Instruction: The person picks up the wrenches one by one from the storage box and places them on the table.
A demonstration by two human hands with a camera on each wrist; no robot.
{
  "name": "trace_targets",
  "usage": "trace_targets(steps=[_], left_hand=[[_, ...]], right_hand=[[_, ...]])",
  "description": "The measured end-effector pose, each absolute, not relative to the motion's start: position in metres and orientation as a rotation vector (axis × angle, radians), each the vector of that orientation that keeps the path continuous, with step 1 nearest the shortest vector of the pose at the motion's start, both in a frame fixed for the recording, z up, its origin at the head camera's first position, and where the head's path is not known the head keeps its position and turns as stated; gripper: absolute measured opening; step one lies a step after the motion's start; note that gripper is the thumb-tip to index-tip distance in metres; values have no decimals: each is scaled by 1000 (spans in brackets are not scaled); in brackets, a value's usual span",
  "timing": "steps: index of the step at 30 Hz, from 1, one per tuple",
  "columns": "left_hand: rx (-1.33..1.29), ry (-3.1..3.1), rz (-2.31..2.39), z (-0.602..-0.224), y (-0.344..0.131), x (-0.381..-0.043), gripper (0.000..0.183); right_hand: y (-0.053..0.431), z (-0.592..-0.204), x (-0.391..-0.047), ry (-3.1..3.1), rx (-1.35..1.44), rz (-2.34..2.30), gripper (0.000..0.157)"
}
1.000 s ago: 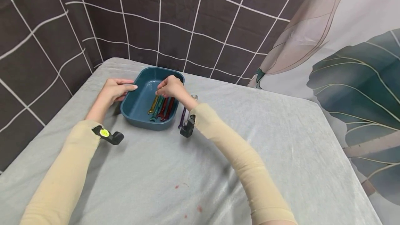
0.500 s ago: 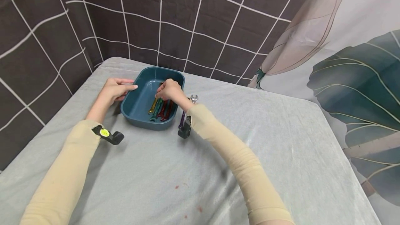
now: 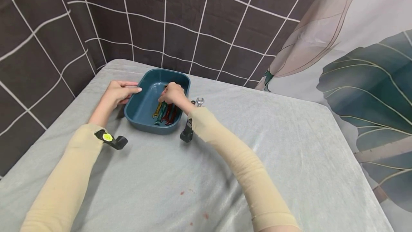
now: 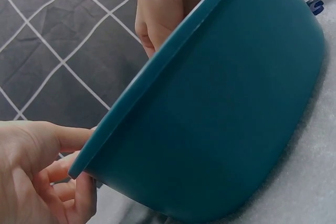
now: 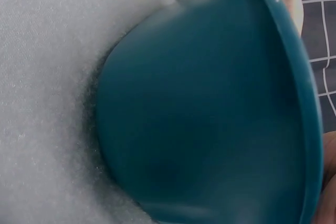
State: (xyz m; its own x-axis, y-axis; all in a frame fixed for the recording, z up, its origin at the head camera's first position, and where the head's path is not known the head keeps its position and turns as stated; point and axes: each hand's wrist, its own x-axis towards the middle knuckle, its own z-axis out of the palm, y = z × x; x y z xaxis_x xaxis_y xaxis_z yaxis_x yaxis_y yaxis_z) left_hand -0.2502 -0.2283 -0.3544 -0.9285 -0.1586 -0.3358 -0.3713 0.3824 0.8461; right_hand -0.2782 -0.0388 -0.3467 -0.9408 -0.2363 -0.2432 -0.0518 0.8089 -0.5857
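Note:
A blue-green plastic bin (image 3: 151, 128) stands near the back of the table. My left hand (image 3: 117, 91) grips its left rim, thumb on top and fingers below, as the left wrist view also shows (image 4: 47, 171). Inside the bin's right half lie several open-end wrenches: a yellow wrench (image 3: 156, 113), a green wrench (image 3: 160, 116) and red wrenches (image 3: 167, 117). My right hand (image 3: 173, 93) reaches over the right rim, fingers bent down at the far ends of these wrenches. The hand covers its fingertips, so I cannot tell whether they hold a wrench.
Just right of the bin, a silver wrench end (image 3: 200, 101) and a dark wrench end (image 3: 193, 102) show beside my right wrist. The grey-white cloth (image 3: 154, 174) covers the table. A dark gridded curtain (image 3: 180, 38) hangs behind, and a leaf-patterned curtain (image 3: 354, 81) at the right.
My right hand has lowered slightly and shifted toward the near side within the bin; its wrist moved left, uncovering the silver wrench end. The left hand and the bin have stayed in place.

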Motion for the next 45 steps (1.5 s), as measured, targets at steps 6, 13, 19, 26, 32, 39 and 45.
trace_targets(steps=[6, 13, 19, 26, 32, 39, 45], left_hand=[[-473, 2437, 1570, -354, -228, -250, 55], [-461, 2435, 1570, -352, -226, -251, 56], [-453, 2436, 1571, -351, -225, -251, 56], [-445, 2444, 1571, -350, -225, -251, 54], [-437, 2438, 1586, -350, -225, -252, 54], [-437, 2437, 1588, -350, -225, -252, 54], [-434, 2441, 1584, -351, -226, -252, 54]], right_hand=[[-39, -350, -276, 2752, -243, -815, 40], [-40, -354, -279, 2815, -279, -788, 38], [-41, -354, -280, 2848, -266, -783, 25], [-46, -360, -284, 2900, -273, -681, 19], [-52, -359, -284, 2919, -242, -574, 28], [-56, -357, -282, 2927, -228, -537, 25], [-59, -358, -282, 2896, -204, -616, 29]])
